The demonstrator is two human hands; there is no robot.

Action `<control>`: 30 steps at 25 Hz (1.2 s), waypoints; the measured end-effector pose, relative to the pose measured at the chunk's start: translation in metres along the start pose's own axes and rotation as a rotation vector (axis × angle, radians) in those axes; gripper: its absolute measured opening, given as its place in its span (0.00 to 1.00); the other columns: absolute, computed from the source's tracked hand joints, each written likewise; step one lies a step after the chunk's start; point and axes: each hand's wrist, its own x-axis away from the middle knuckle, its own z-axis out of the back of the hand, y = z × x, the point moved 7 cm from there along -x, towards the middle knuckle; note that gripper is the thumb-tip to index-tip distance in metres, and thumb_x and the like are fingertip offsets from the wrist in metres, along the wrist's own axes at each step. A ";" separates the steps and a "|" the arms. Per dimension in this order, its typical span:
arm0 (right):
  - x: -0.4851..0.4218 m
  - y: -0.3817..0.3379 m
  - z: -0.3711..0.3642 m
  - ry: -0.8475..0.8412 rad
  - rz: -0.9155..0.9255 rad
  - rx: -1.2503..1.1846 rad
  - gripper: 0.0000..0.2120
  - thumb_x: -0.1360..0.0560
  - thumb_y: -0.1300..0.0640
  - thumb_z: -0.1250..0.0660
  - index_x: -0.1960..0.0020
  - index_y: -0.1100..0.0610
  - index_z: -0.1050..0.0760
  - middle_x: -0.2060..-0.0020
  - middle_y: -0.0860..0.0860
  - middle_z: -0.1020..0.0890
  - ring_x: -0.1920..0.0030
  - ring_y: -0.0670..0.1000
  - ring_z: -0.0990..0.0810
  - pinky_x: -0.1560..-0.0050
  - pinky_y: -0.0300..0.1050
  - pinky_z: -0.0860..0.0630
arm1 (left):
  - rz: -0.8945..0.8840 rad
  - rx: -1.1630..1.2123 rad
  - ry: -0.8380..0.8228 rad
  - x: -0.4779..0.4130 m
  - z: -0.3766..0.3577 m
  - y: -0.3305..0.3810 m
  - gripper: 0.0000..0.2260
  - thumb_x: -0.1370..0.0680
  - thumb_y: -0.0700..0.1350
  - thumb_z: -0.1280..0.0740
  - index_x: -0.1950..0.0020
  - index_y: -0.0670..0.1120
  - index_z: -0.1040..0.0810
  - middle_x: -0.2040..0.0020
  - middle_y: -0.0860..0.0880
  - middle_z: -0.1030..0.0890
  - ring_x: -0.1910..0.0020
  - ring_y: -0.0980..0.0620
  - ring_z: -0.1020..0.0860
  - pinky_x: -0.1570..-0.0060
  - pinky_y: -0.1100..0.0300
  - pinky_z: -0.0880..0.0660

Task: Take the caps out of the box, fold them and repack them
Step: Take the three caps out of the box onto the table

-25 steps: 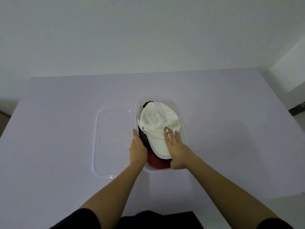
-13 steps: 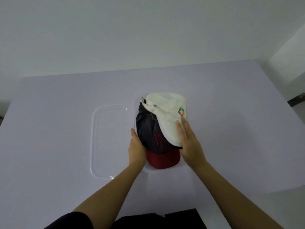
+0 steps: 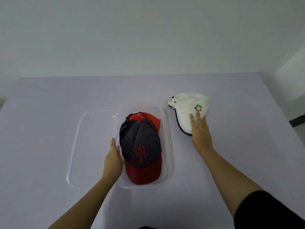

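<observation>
1. Head view: a clear plastic box (image 3: 168,146) sits on a pale table (image 3: 41,113), with its clear lid (image 3: 92,146) lying flat just to the left of it, touching or nearly touching its side.
2. Inside the box lies a dark grey cap (image 3: 140,141) with a red brim and red stitched emblem; its brim points toward the person. A red cap (image 3: 151,119) shows beneath it at the far end.
3. The left hand (image 3: 113,159) rests against the left wall of the box, fingers extended along the rim; whether it grips the wall I cannot tell.
4. A white cap (image 3: 186,109) with a small multicoloured logo and dark edging lies on the table just right of the box, outside it.
5. The right hand (image 3: 200,134) lies flat and spread on the white cap's near part, fingers straight, pressing rather than grasping.
</observation>
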 end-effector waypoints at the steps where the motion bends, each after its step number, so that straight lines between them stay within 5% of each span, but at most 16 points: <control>1: -0.002 0.001 -0.010 -0.060 0.014 0.042 0.36 0.30 0.77 0.41 0.25 0.58 0.43 0.25 0.62 0.43 0.30 0.71 0.39 0.43 0.67 0.27 | 0.004 -0.004 0.004 -0.001 0.000 -0.001 0.29 0.21 0.33 0.47 0.23 0.48 0.52 0.31 0.40 0.28 0.35 0.39 0.27 0.35 0.46 0.32; 9: -0.023 -0.012 -0.027 -0.441 0.116 0.080 0.45 0.30 0.66 0.33 0.24 0.53 0.58 0.24 0.55 0.63 0.25 0.62 0.63 0.26 0.60 0.50 | 0.013 -0.021 0.026 -0.003 0.000 -0.002 0.27 0.20 0.35 0.46 0.23 0.47 0.51 0.34 0.38 0.25 0.37 0.39 0.25 0.38 0.46 0.30; 14: 0.016 -0.108 0.020 -0.099 0.325 -0.463 0.25 0.26 0.63 0.39 0.29 0.61 0.38 0.29 0.58 0.34 0.28 0.56 0.37 0.29 0.55 0.37 | 0.025 -0.003 0.010 0.002 0.003 0.001 0.27 0.20 0.36 0.48 0.23 0.48 0.52 0.33 0.39 0.26 0.36 0.39 0.26 0.36 0.45 0.31; 17: 0.037 -0.142 -0.009 -0.278 0.184 -0.357 0.30 0.21 0.47 0.43 0.26 0.62 0.46 0.27 0.59 0.38 0.25 0.58 0.46 0.25 0.54 0.46 | 0.025 0.020 0.001 0.004 0.004 0.004 0.27 0.20 0.37 0.48 0.23 0.48 0.52 0.32 0.39 0.27 0.35 0.39 0.26 0.36 0.45 0.31; 20: 0.034 -0.149 -0.020 -0.327 0.056 -0.175 0.28 0.21 0.45 0.44 0.28 0.59 0.40 0.32 0.56 0.30 0.24 0.59 0.50 0.27 0.62 0.55 | 0.028 0.036 -0.007 0.006 0.006 0.006 0.27 0.20 0.38 0.48 0.22 0.48 0.52 0.32 0.39 0.27 0.35 0.39 0.27 0.37 0.46 0.31; 22: 0.032 -0.153 -0.009 -0.232 0.049 -0.288 0.22 0.22 0.48 0.40 0.33 0.57 0.33 0.37 0.54 0.25 0.29 0.58 0.38 0.28 0.62 0.52 | 0.023 0.046 -0.007 0.008 0.006 0.008 0.26 0.19 0.40 0.48 0.22 0.48 0.53 0.33 0.38 0.26 0.36 0.38 0.27 0.37 0.46 0.31; 25: 0.046 -0.165 0.020 -0.002 0.120 -0.627 0.15 0.20 0.54 0.44 0.39 0.60 0.28 0.46 0.54 0.20 0.43 0.53 0.23 0.39 0.42 0.29 | 0.011 0.028 -0.010 0.010 0.009 0.012 0.25 0.18 0.44 0.49 0.22 0.48 0.53 0.33 0.38 0.27 0.37 0.37 0.27 0.37 0.46 0.31; 27: 0.052 -0.160 0.047 0.191 0.068 -0.802 0.16 0.20 0.56 0.47 0.42 0.63 0.26 0.50 0.52 0.20 0.49 0.47 0.23 0.48 0.27 0.30 | 0.000 0.002 -0.014 0.010 0.008 0.011 0.25 0.18 0.44 0.49 0.22 0.48 0.54 0.33 0.38 0.27 0.36 0.37 0.26 0.36 0.46 0.31; 30: 0.049 -0.131 0.092 0.486 -0.085 -0.947 0.18 0.20 0.55 0.50 0.46 0.64 0.26 0.56 0.51 0.22 0.56 0.43 0.25 0.53 0.27 0.30 | 0.016 0.001 0.000 0.008 0.008 0.006 0.25 0.18 0.42 0.49 0.22 0.49 0.54 0.33 0.37 0.27 0.36 0.37 0.27 0.36 0.44 0.32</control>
